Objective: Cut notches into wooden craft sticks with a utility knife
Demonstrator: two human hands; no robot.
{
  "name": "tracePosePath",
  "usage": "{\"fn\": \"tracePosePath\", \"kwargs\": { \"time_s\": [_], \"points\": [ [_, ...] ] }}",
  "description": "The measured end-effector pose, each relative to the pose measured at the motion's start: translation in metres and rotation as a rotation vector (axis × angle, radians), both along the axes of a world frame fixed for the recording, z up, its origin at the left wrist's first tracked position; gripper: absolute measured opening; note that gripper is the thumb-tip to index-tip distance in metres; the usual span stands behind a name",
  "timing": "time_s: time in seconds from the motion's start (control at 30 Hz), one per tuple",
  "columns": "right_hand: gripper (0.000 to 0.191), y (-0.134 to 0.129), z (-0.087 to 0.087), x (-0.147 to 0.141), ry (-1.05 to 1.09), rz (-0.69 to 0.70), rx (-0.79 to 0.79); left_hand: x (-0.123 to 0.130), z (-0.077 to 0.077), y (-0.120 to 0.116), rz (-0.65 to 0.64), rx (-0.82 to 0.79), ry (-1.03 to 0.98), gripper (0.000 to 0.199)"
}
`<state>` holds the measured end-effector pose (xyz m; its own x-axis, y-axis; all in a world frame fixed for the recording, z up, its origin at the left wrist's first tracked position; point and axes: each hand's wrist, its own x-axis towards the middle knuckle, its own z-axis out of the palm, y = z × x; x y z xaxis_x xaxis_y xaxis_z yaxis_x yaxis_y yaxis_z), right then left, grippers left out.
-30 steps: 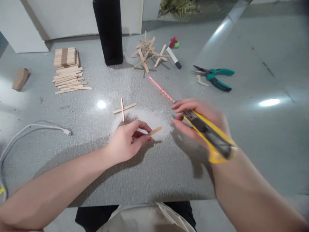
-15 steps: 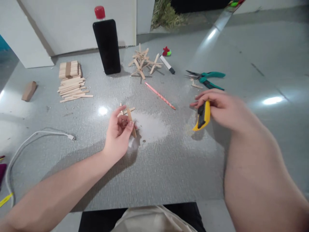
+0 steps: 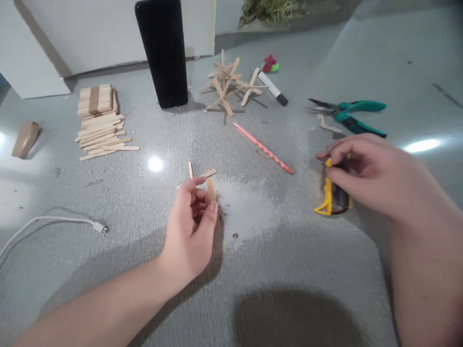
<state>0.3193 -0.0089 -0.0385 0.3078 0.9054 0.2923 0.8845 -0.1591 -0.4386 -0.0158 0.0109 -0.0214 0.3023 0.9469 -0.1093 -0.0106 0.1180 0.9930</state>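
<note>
My left hand (image 3: 191, 221) is closed, pinching an upright wooden craft stick (image 3: 211, 189) between thumb and fingers. Just behind it, a few craft sticks (image 3: 208, 173) lie on the grey table, partly covered by the hand. On the right, my right hand (image 3: 369, 173) is closed around a yellow-and-black hand tool (image 3: 328, 193); the fingers hide much of it, so its exact kind is unclear. Teal-handled long-nose pliers (image 3: 347, 114) lie just beyond that hand, with broken stick pieces (image 3: 330, 126) beside their jaws. A pink pencil (image 3: 263, 148) rests between the hands.
Toward the back stand a black phone (image 3: 164, 55) and a structure of crossed craft sticks (image 3: 224, 84). A marker (image 3: 273, 88) lies near it. On the left are a banded stick bundle (image 3: 94, 100), loose sticks (image 3: 103, 135), a brown piece (image 3: 26, 140) and a white cable (image 3: 68, 220).
The view has shifted closer and lower. My right hand has turned the yellow-and-black tool, showing more of its black part. My left hand still pinches the craft stick.
</note>
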Motion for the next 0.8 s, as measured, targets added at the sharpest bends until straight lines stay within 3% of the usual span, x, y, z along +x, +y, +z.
{"fn": "tracePosePath", "kwargs": {
  "time_s": [0.13,0.3,0.37,0.5,0.57,0.7,0.8],
  "points": [
    [0.007,0.003,-0.001,0.003,-0.068,0.048,-0.024,0.000,0.002,0.001,0.041,-0.085,-0.077,0.027],
    [0.011,0.003,0.001,-0.014,-0.127,-0.078,0.091,-0.002,0.016,0.015,0.312,-0.050,-0.308,0.017],
    [0.015,0.005,0.006,-0.037,-0.125,-0.036,0.138,-0.006,0.018,0.029,0.346,0.043,-0.335,0.018],
    [0.020,0.015,0.017,-0.105,-0.098,0.366,0.030,-0.019,0.009,0.065,0.378,0.326,-0.271,0.028],
    [0.022,0.021,0.021,-0.140,-0.104,0.479,-0.026,-0.024,0.003,0.075,0.329,0.385,-0.207,0.034],
    [0.024,0.032,0.021,-0.193,-0.106,0.465,-0.110,-0.025,0.000,0.070,0.200,0.382,-0.143,0.044],
    [0.024,0.037,0.018,-0.219,-0.084,0.378,-0.157,-0.024,0.003,0.067,0.206,0.374,-0.125,0.046]
  ]
}}
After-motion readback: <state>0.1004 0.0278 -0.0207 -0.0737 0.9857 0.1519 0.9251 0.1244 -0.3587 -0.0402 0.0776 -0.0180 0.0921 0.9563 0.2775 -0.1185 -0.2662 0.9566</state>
